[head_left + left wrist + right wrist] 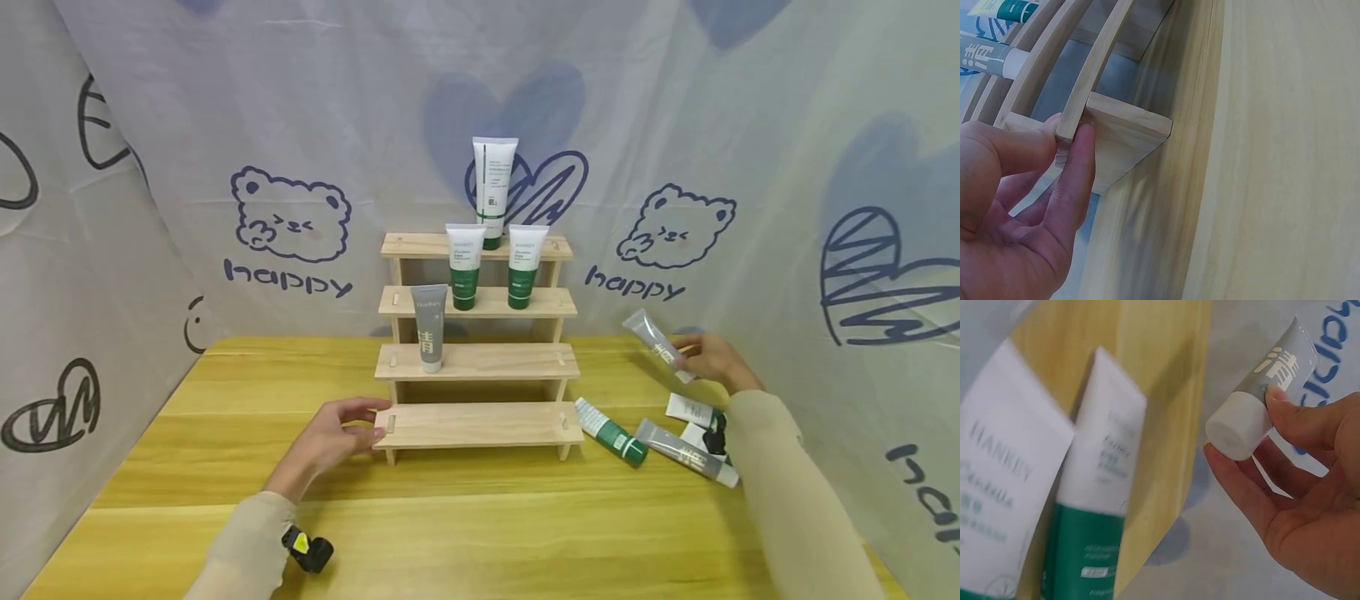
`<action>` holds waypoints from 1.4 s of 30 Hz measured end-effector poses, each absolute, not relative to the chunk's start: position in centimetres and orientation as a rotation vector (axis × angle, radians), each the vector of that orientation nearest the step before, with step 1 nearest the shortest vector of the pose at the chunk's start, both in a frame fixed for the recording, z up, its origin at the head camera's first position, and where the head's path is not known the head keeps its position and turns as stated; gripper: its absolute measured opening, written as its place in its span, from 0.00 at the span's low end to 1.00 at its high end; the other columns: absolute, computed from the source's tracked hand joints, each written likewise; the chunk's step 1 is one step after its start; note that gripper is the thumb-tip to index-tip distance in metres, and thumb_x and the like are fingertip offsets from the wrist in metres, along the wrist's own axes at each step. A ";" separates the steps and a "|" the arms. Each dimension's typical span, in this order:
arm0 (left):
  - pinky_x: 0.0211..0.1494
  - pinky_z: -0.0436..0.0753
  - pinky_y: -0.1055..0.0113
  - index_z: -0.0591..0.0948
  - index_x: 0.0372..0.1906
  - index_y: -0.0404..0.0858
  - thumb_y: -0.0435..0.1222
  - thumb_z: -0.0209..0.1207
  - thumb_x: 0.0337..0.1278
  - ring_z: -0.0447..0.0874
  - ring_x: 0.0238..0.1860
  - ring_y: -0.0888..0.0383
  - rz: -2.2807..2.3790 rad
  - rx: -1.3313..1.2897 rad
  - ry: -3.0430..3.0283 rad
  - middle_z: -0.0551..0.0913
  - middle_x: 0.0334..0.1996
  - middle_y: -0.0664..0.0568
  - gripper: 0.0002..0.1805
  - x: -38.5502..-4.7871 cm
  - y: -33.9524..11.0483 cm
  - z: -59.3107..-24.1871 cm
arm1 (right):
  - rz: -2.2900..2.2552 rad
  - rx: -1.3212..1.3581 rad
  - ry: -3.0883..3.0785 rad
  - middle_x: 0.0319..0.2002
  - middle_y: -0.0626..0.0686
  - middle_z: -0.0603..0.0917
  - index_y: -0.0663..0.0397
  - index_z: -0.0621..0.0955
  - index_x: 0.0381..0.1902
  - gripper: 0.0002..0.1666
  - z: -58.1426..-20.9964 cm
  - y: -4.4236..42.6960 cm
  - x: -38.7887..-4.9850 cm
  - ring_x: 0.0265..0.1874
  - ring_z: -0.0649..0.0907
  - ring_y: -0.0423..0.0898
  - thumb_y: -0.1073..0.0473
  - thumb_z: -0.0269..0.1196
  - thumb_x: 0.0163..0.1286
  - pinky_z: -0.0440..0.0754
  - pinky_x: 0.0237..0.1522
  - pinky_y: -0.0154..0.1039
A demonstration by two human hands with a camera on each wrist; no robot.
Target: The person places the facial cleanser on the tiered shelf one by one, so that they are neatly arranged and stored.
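Note:
At the left end of the wooden stepped shelf (480, 425), my left hand (335, 435) grips the lowest tier; in the left wrist view the thumb and fingers of the hand (1029, 194) pinch the board's end (1079, 103). My right hand (708, 360) holds a grey tube (654, 340) near its white cap, raised at the shelf's right. In the right wrist view the hand (1297, 487) pinches the tube (1282, 362) by its cap end. Another grey tube (430, 325) stands cap down on the second tier from the bottom.
Two white-green tubes (464, 267) (525, 267) stand on the third tier, and a taller tube (493, 187) on the top. Right of the shelf lie a green-white tube (611, 432), a grey tube (686, 452) and a small white tube (692, 410). A patterned cloth (300, 108) hangs behind.

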State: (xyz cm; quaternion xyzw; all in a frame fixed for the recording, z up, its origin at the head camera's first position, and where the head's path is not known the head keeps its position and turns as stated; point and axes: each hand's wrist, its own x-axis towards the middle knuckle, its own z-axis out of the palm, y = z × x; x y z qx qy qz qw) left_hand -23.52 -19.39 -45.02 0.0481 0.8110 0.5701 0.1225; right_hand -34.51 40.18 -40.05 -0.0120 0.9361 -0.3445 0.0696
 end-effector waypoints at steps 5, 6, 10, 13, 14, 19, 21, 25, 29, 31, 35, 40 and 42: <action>0.50 0.90 0.61 0.77 0.69 0.36 0.32 0.64 0.67 0.87 0.47 0.57 1.660 0.142 2.374 0.76 0.61 0.35 0.27 -23.4 -19.3 -45.1 | -1.067 -0.029 2.836 0.54 0.77 0.81 0.79 0.73 0.64 0.28 -39.3 39.2 -34.4 0.41 0.85 0.51 0.66 0.65 0.71 0.89 0.40 0.40; 0.50 0.90 0.61 0.77 0.69 0.36 0.32 0.65 0.67 0.87 0.47 0.56 1.665 0.140 2.373 0.76 0.61 0.35 0.27 -23.4 -19.3 -45.2 | -1.076 -0.020 2.835 0.54 0.77 0.80 0.78 0.73 0.64 0.28 -39.2 39.0 -34.4 0.41 0.84 0.51 0.66 0.65 0.71 0.89 0.40 0.40; 0.50 0.90 0.61 0.77 0.69 0.35 0.31 0.65 0.67 0.87 0.46 0.56 1.676 0.152 2.373 0.76 0.61 0.35 0.27 -23.4 -19.3 -45.3 | -1.128 -0.004 2.842 0.55 0.77 0.79 0.77 0.72 0.65 0.30 -38.7 38.2 -34.2 0.42 0.84 0.50 0.66 0.65 0.71 0.88 0.41 0.38; 0.49 0.91 0.61 0.77 0.69 0.35 0.31 0.65 0.67 0.87 0.46 0.56 1.681 0.151 2.374 0.77 0.61 0.34 0.27 -23.4 -19.3 -45.4 | -1.167 0.001 2.838 0.57 0.76 0.78 0.76 0.72 0.66 0.30 -38.3 37.5 -34.1 0.43 0.83 0.51 0.65 0.65 0.71 0.88 0.42 0.36; 0.49 0.91 0.61 0.77 0.69 0.35 0.31 0.65 0.67 0.87 0.46 0.56 1.680 0.147 2.374 0.77 0.61 0.35 0.27 -23.5 -19.3 -45.4 | -1.177 -0.001 2.836 0.57 0.76 0.78 0.75 0.71 0.67 0.30 -38.2 37.2 -34.0 0.44 0.83 0.51 0.65 0.65 0.71 0.88 0.42 0.35; 0.49 0.90 0.61 0.77 0.69 0.36 0.32 0.65 0.67 0.87 0.46 0.57 1.667 0.132 2.380 0.76 0.61 0.35 0.27 -23.7 -19.4 -45.5 | -1.222 0.002 2.803 0.60 0.73 0.77 0.71 0.71 0.68 0.30 -37.6 35.9 -33.7 0.50 0.82 0.55 0.64 0.64 0.73 0.87 0.47 0.37; 0.50 0.90 0.61 0.77 0.69 0.36 0.32 0.65 0.67 0.87 0.46 0.57 1.666 0.126 2.381 0.77 0.61 0.35 0.26 -23.7 -19.4 -45.5 | -1.251 0.001 2.790 0.62 0.73 0.76 0.71 0.70 0.70 0.31 -37.5 35.5 -33.5 0.52 0.82 0.56 0.64 0.64 0.73 0.87 0.49 0.38; 0.49 0.90 0.62 0.77 0.69 0.36 0.32 0.65 0.67 0.87 0.47 0.56 1.669 0.128 2.383 0.77 0.61 0.35 0.26 -23.7 -19.3 -45.4 | -1.313 -0.001 2.781 0.64 0.73 0.75 0.70 0.69 0.71 0.32 -37.3 34.6 -33.0 0.55 0.81 0.57 0.65 0.64 0.73 0.87 0.50 0.36; 0.49 0.90 0.62 0.78 0.68 0.37 0.32 0.65 0.67 0.87 0.47 0.56 1.672 0.116 2.383 0.77 0.61 0.35 0.26 -23.6 -19.2 -45.4 | -1.365 -0.001 2.779 0.65 0.72 0.75 0.69 0.70 0.71 0.32 -37.2 33.5 -32.7 0.58 0.80 0.59 0.66 0.64 0.73 0.86 0.49 0.34; 0.50 0.90 0.62 0.77 0.69 0.37 0.32 0.65 0.67 0.87 0.47 0.56 1.671 0.118 2.383 0.77 0.61 0.35 0.26 -23.6 -19.3 -45.4 | -1.391 -0.009 2.778 0.65 0.71 0.75 0.68 0.70 0.71 0.32 -37.2 33.0 -32.5 0.58 0.80 0.60 0.66 0.64 0.73 0.86 0.48 0.32; 0.49 0.90 0.61 0.77 0.69 0.36 0.31 0.65 0.67 0.87 0.47 0.56 1.673 0.124 2.384 0.77 0.61 0.35 0.26 -23.5 -19.2 -45.5 | -1.448 -0.056 2.769 0.66 0.71 0.75 0.67 0.70 0.71 0.32 -37.2 32.2 -32.1 0.59 0.80 0.61 0.66 0.64 0.73 0.86 0.49 0.32; 0.49 0.91 0.61 0.77 0.69 0.35 0.31 0.64 0.67 0.87 0.46 0.56 1.674 0.134 2.385 0.77 0.61 0.34 0.26 -23.5 -19.2 -45.5 | -1.493 -0.130 2.765 0.66 0.69 0.76 0.66 0.69 0.72 0.33 -37.1 31.0 -31.5 0.58 0.79 0.60 0.65 0.65 0.72 0.85 0.51 0.33; 0.48 0.91 0.61 0.77 0.69 0.35 0.31 0.64 0.67 0.87 0.47 0.56 1.673 0.137 2.388 0.76 0.62 0.34 0.26 -23.5 -19.2 -45.5 | -1.502 -0.156 2.767 0.66 0.69 0.76 0.65 0.69 0.72 0.33 -36.9 30.6 -31.4 0.59 0.79 0.60 0.66 0.64 0.72 0.84 0.51 0.32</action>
